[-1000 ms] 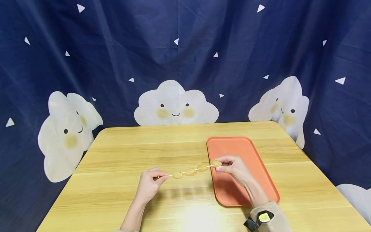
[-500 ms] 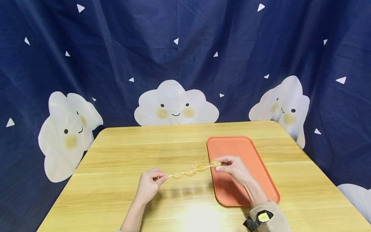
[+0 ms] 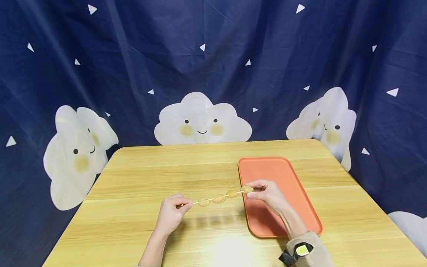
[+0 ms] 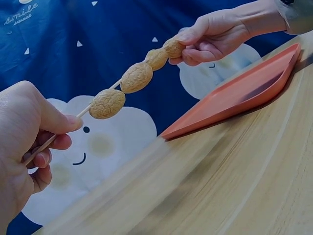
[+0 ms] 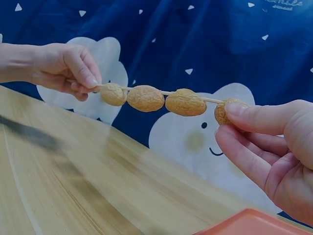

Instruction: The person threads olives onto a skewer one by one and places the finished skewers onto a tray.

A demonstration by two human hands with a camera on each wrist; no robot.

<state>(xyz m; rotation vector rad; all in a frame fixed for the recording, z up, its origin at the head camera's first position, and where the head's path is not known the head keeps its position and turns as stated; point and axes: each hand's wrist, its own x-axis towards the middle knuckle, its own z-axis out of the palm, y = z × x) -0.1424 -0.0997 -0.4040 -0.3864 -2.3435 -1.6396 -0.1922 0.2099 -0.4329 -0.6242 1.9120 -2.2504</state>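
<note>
A thin wooden skewer (image 3: pixel 196 203) hangs above the table, threaded with several wrinkled, golden-brown oval pieces that look like food. My left hand (image 3: pixel 171 213) pinches the skewer's bare left end between thumb and fingers; in the left wrist view the stick runs back under the left hand's palm. At the other end, my right hand (image 3: pixel 268 194) pinches the outermost wrinkled piece (image 5: pixel 222 113) between thumb and fingers. Between the hands, the other pieces, such as the plump oval one (image 4: pixel 137 77), sit in a row along the stick, which rises slightly toward the right in the head view.
An orange-red tray (image 3: pixel 267 167) lies on the right part of the wooden table (image 3: pixel 150 167), beneath my right hand and forearm. A dark blue curtain (image 3: pixel 207 70) with white clouds hangs behind the table. My right wrist wears a dark strapped device (image 3: pixel 301 249).
My right hand and the piece it pinches have shifted very slightly left, toward the other pieces. My left hand stays almost in place on the skewer.
</note>
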